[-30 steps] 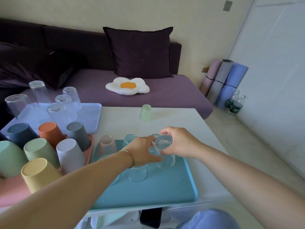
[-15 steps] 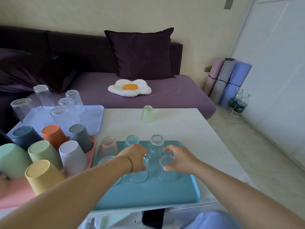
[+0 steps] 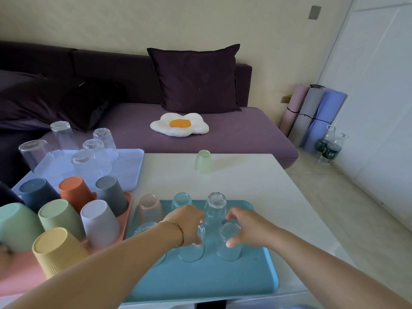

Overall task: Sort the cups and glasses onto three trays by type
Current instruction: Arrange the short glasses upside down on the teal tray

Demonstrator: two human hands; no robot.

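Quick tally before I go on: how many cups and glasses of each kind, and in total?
Tall clear glasses, lilac tray: 5
Coloured plastic cups, pink tray: 8, one of them dark and cut off at the frame's left edge
Small glasses, teal tray: 6
Small green glass, loose on the table: 1
Total: 20

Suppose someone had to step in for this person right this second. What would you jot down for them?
Left grip: holds the near-left glass, standing upside down on the teal tray.
Right grip: pinches the near-right glass beside it, also on the tray.
Done: coloured cups on the pink tray; tall clear tumblers on the lilac tray; small glasses on the teal one.
Left: let go of both; the pale green cup stands alone on the table, probably for the teal tray.
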